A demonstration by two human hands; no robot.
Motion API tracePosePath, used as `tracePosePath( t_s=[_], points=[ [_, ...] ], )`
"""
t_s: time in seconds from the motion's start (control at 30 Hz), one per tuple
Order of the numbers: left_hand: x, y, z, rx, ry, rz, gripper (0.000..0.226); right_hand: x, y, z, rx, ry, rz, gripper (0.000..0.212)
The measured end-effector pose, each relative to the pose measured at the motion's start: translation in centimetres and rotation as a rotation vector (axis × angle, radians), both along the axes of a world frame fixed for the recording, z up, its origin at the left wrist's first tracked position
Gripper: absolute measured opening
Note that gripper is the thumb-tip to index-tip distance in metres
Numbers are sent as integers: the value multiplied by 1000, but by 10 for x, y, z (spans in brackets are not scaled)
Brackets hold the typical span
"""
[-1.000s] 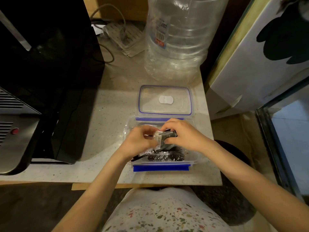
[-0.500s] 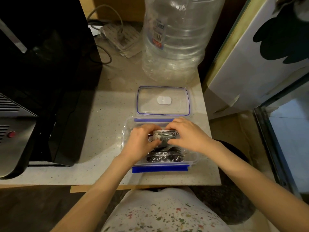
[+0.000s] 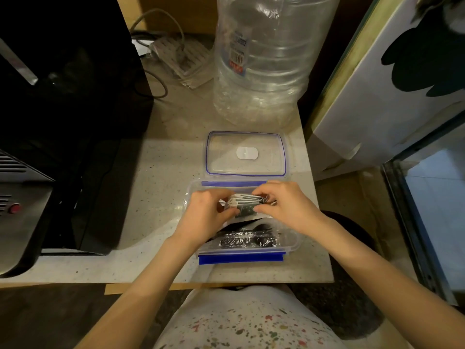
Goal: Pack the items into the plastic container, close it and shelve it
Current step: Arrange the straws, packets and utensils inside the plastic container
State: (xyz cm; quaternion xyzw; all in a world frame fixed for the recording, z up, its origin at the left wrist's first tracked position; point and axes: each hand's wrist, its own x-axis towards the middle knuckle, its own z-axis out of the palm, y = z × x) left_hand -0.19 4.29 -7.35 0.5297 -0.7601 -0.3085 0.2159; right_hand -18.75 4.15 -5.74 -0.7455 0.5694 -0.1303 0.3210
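Head view shows your left hand (image 3: pixel 206 212) and your right hand (image 3: pixel 286 207) together over the open plastic container (image 3: pixel 293 241), which stands near the front edge of the counter (image 3: pixel 156 177). Both hands pinch a small stack of flat packets (image 3: pixel 245 204) between thumb and curled fingers, one hand at each end, in the far half of the container. What is printed on the packets is too small to read, and your fingers cover their ends. You cannot tell if the stack touches the bottom of the container or is held above it.

In the near half lie dark items in clear wrap (image 3: pixel 247 240); the shine of the wrap makes their shape hard to make out. Your left wrist hides the left side of the container.

The lid (image 3: pixel 245 153) lies flat on the counter just behind the container. Behind the lid stands a large clear water bottle (image 3: pixel 264 59), cut off at the top edge. A black appliance (image 3: pixel 63 96) at the left is mostly lost in shadow.
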Motion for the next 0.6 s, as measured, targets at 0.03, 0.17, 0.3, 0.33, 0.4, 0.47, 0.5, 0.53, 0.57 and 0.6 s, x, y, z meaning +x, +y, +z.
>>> tracePosePath(
  t_s=[0.03, 0.17, 0.3, 0.33, 0.4, 0.47, 0.5, 0.53, 0.57, 0.6],
  points=[
    [1, -3, 2, -20, 10, 19, 23, -1, -2, 1, -11, -33, -27, 28],
    [-3, -9, 3, 10, -32, 33, 25, 1, -7, -2, 29, -7, -42, 29],
    [-5, -9, -5, 84, -54, 24, 30, 4, -7, -9, 91, 13, -74, 38],
    [-5, -9, -6, 96, -51, 40, 32, 3, -7, -9, 90, 7, -92, 38],
    [-3, -11, -7, 118, -44, 72, 33, 3, -8, -8, 69, 1, -110, 34],
    [-4, -12, -9, 136, -40, 86, 32, 3, -9, -7, 54, -25, -119, 28],
    [-4, -12, -10, 137, -40, 83, 31, 4, -8, -8, 47, -31, -113, 26],
    [-5, -12, -11, 135, -42, 79, 30, 4, -8, -9, 35, -20, -94, 25],
    [-6, -12, -12, 134, -43, 78, 30, 5, -8, -10, 27, 0, -70, 25],
    [-7, -12, -12, 136, -41, 79, 29, 5, -8, -12, 22, 13, -53, 26]
  ],
)
